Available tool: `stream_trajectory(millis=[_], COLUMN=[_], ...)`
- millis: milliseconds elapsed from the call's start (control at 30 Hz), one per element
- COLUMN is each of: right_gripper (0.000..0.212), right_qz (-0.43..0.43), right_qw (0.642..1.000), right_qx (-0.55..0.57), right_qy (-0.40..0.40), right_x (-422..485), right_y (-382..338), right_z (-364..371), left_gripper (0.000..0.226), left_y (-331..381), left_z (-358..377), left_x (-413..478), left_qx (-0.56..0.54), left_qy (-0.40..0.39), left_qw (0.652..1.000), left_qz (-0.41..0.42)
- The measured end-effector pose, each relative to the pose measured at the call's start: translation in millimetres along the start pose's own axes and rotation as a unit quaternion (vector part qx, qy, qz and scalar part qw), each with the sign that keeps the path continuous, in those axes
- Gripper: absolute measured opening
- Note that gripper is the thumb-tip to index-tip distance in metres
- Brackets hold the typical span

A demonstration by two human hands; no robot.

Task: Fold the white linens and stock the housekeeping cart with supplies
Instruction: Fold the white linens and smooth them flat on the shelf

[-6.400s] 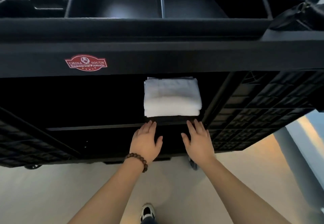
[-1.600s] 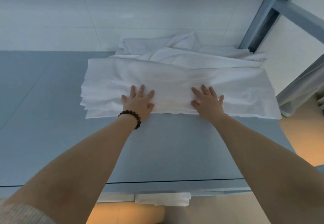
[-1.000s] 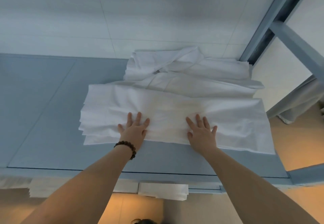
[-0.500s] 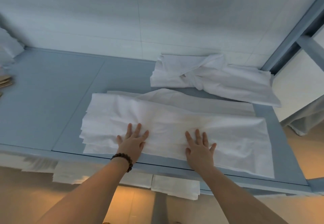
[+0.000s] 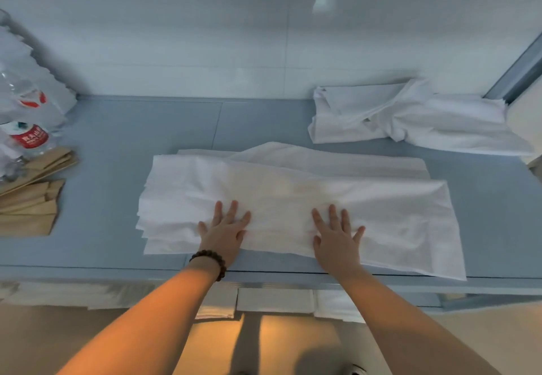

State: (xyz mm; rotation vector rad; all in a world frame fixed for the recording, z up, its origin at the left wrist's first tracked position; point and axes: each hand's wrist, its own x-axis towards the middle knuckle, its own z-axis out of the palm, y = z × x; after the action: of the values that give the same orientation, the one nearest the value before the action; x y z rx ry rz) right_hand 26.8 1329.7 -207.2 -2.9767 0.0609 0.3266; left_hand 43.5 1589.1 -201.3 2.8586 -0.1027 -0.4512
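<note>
White linen point(image 5: 293, 198), folded into a long layered band, lies across the centre of the frame on a blue-grey table point(image 5: 117, 154), its near edge running close to the table's front edge and its stacked layers stepping out at the left end. Both hands lie flat on the near part of this band with fingers straight and spread, gripping nothing. The left hand point(image 5: 224, 233) presses left of centre and the right hand point(image 5: 337, 239) right of centre, and they are well apart. A dark bead bracelet point(image 5: 209, 260) circles the left wrist. In the upper right of the frame a second white linen point(image 5: 410, 119) sits loosely bunched and twisted on the same table, apart from the folded band and close to the pale tiled wall point(image 5: 205, 37). At the left edge stand clear plastic water bottles point(image 5: 26, 137) with red labels, and just below them in the frame lie flat tan packets point(image 5: 29, 204), fanned over one another; what they hold I cannot tell. Beneath the table's front edge, in the lower middle of the frame, folded white stacks point(image 5: 274, 300) show side by side.
</note>
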Motion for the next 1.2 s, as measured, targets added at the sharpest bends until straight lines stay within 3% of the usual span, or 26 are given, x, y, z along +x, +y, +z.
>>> stream_trajectory(millis=[233, 500, 667, 800, 967, 1200], right_gripper=[0.061, 0.063, 0.043, 0.047, 0.024, 0.021], right_qz=[0.001, -0.038, -0.141, -0.193, -0.173, -0.170], right_qw=[1.000, 0.996, 0.983, 0.978, 0.974, 0.979], right_qx=[-0.008, -0.002, -0.026, -0.069, -0.122, 0.000], right_qy=[-0.021, -0.080, 0.111, 0.048, 0.082, 0.109], right_x=[21, 54, 25, 15, 24, 29], right_y=[-49, -51, -45, -47, -55, -52], right_z=[0, -23, -27, -20, -21, -31], left_gripper=[0.048, 0.052, 0.072, 0.078, 0.078, 0.076], left_y=[-46, -45, -9, 18, 21, 29], left_z=[-22, -38, -27, -16, -8, -6], left_x=[10, 25, 17, 18, 20, 23], left_qx=[0.012, 0.074, 0.124, 0.108, 0.098, 0.094], left_qy=[-0.008, -0.038, 0.012, -0.010, -0.013, 0.035], left_qw=[1.000, 0.996, 0.990, 0.986, 0.990, 0.992], left_qz=[-0.002, -0.021, 0.070, 0.123, 0.101, 0.081])
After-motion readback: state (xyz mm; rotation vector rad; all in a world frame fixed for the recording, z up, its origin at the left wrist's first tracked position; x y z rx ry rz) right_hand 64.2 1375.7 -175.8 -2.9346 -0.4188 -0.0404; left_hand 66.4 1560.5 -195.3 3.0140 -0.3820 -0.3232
